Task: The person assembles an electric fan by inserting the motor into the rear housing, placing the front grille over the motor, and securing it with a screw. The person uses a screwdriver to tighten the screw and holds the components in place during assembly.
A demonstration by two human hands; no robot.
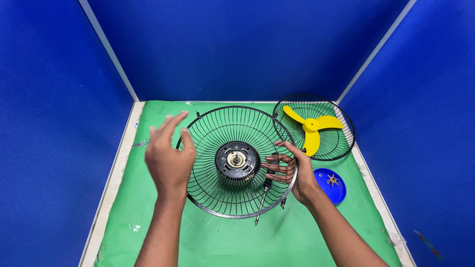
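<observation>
A black wire fan guard (213,138) lies bowl-up on the green mat, with the round fan motor (237,160) at its centre. My left hand (168,155) hovers over the guard's left rim, fingers spread, holding nothing. My right hand (292,170) rests at the guard's right rim with its fingers reaching through the wires toward the motor. A thin screwdriver (262,200) lies across the guard's lower right rim.
A second wire guard (341,143) stands at the back right with a yellow three-blade propeller (311,129) lying in it. A blue round cap (330,185) holding a small brass nut lies right of my right wrist. Blue partition walls enclose the green mat (217,237).
</observation>
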